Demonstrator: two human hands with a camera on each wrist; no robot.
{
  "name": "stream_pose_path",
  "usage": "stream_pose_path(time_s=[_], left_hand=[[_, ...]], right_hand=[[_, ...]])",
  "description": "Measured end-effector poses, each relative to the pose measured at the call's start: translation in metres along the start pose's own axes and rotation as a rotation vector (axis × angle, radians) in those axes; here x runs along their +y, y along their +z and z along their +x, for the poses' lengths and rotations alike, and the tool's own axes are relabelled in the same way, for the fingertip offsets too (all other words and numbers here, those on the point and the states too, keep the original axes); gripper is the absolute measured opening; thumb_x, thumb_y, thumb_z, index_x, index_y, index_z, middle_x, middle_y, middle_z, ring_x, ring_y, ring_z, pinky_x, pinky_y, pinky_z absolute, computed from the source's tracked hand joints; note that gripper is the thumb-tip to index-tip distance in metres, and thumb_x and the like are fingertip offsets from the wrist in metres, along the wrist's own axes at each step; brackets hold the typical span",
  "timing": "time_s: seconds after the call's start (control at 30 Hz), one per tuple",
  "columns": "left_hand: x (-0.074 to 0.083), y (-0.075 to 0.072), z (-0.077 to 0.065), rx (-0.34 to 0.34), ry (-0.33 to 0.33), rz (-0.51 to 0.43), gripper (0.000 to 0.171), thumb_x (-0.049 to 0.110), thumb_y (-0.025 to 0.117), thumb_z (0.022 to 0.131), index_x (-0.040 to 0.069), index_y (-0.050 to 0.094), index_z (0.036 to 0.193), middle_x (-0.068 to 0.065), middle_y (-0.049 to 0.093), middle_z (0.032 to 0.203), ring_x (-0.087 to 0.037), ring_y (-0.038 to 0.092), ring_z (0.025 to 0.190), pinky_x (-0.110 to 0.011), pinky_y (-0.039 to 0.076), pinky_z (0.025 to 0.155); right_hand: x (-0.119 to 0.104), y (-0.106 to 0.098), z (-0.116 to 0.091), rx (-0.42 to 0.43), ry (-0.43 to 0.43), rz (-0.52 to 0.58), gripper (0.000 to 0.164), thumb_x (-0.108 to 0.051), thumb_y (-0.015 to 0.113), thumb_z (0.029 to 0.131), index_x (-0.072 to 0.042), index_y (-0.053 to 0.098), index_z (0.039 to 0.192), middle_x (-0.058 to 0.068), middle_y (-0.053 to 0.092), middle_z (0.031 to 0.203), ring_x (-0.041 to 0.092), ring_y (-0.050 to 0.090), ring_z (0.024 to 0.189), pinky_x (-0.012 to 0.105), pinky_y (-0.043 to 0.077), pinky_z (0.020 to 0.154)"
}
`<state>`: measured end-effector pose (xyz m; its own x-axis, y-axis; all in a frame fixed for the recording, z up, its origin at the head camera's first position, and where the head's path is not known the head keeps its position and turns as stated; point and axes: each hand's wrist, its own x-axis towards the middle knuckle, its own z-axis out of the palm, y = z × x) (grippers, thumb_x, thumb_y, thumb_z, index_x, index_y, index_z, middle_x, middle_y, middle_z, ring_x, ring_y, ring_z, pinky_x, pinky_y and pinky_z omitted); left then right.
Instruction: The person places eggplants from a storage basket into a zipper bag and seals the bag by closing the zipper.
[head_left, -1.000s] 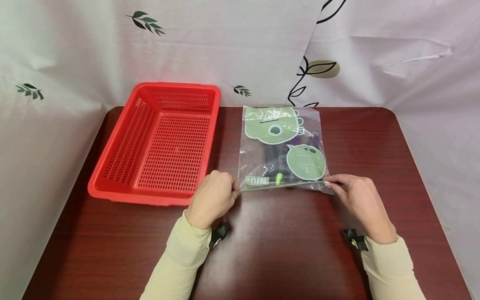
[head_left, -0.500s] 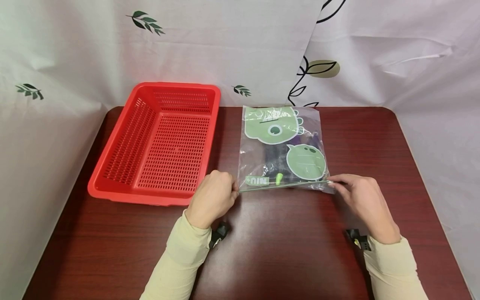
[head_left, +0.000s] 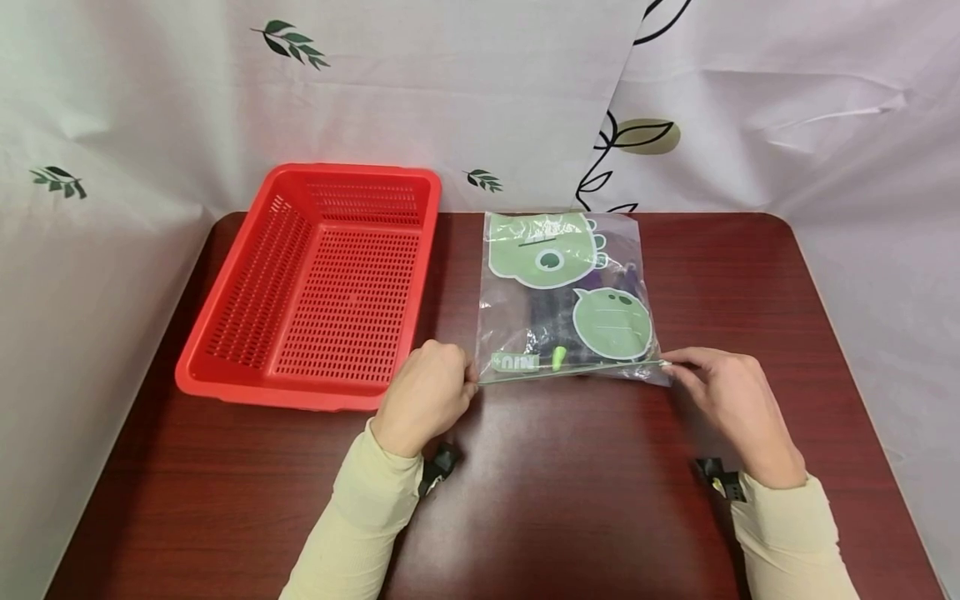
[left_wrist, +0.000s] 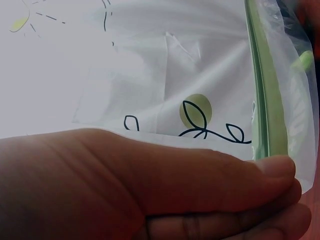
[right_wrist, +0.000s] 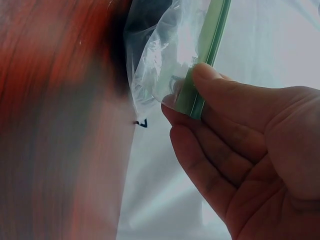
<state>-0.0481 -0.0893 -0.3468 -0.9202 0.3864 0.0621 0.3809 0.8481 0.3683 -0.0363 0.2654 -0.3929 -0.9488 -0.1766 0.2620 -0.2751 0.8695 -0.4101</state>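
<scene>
A clear zip bag (head_left: 510, 312) with green cartoon prints lies on the table, its zip edge towards me. Dark and purple things show through the plastic, along with a small lime-green piece (head_left: 558, 358). My left hand (head_left: 429, 392) grips the near left corner; in the left wrist view its thumb (left_wrist: 275, 167) presses on the end of the green zip strip (left_wrist: 270, 90). At the opposite end, my right hand (head_left: 731, 400) pinches the strip between thumb and fingers. The right wrist view has the strip's end (right_wrist: 190, 97) poking out below that thumb (right_wrist: 207, 75).
A red plastic basket (head_left: 311, 400) with slotted walls stands left of the bag, close by the left hand. The dark red wooden table (head_left: 562, 500) backs onto a white curtain (head_left: 450, 100) with leaf prints. Black straps (head_left: 442, 467) sit at both wrists.
My right hand has slid a little to the right along the zip edge, up to its right end. The left hand stays at its corner, and the bag has hardly moved.
</scene>
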Motion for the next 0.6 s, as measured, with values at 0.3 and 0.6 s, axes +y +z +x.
stream_pose_path(time_s=[0.3,0.6], left_hand=[[0.0010,-0.0003,0.0009,-0.012,0.003,0.003,0.040,0.001,0.074,0.072,0.022,0.049,0.048,0.010,0.042,0.050,-0.015,0.042,0.050,-0.031,0.038,0.047],[0.0003,0.0000,0.0014,0.001,-0.001,-0.012,0.040,0.001,0.072,0.071,0.022,0.049,0.047,0.009,0.041,0.050,-0.015,0.039,0.051,-0.031,0.038,0.047]], right_hand=[[0.0049,-0.0023,-0.0009,0.016,-0.001,-0.012,0.020,-0.002,0.082,0.077,-0.008,0.079,0.097,0.012,0.076,0.090,0.028,0.070,0.075,0.047,0.050,0.068],[0.0034,-0.0011,-0.0017,0.001,0.022,-0.003,0.020,0.000,0.081,0.079,-0.005,0.078,0.098,0.015,0.075,0.091,0.031,0.070,0.077,0.051,0.052,0.070]])
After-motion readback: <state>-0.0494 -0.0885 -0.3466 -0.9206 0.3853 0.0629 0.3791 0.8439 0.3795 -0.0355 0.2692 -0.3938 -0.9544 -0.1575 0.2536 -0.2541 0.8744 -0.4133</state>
